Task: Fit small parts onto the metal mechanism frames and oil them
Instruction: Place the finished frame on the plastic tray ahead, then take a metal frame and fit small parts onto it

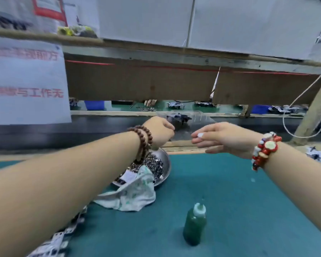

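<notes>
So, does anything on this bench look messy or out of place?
Mildly. A crumpled cloth is draped over the rim of the metal bowl of small parts, spilling onto the green mat. The green oil bottle stands upright, nothing spilled.
</notes>
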{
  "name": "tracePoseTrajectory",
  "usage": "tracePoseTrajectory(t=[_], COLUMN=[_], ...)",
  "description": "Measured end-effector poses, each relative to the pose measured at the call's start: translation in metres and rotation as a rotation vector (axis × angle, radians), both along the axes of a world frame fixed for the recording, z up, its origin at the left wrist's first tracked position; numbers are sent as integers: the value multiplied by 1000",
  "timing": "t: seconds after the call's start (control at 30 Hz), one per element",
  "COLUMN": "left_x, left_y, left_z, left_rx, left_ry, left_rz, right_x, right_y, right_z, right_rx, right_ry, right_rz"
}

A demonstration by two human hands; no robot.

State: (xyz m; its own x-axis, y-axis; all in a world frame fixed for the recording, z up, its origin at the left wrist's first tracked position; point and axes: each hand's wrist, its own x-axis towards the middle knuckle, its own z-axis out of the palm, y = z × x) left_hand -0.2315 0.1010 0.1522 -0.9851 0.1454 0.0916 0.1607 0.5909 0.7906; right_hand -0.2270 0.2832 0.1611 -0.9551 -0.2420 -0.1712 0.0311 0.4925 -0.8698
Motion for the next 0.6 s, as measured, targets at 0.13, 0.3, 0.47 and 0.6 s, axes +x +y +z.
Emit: tracePoseTrajectory(t=[0.13, 0.3, 0.47, 0.6], left_x=[49, 99, 128, 151], left_y=[-27, -62, -96, -131], left_z=[12, -2, -18, -32], left_rx=[46, 56, -41, -405], left_ry=[-28, -91, -53, 60], left_rz=[51, 57, 167, 207], right_x=[45, 92, 110, 116], right_y=[-27, -71, -109, -137], right_z=[16, 2, -25, -51], right_rx=[-86, -134, -233, -168], right_ry=[71, 72, 17, 19], right_rz=[43, 158, 130, 154])
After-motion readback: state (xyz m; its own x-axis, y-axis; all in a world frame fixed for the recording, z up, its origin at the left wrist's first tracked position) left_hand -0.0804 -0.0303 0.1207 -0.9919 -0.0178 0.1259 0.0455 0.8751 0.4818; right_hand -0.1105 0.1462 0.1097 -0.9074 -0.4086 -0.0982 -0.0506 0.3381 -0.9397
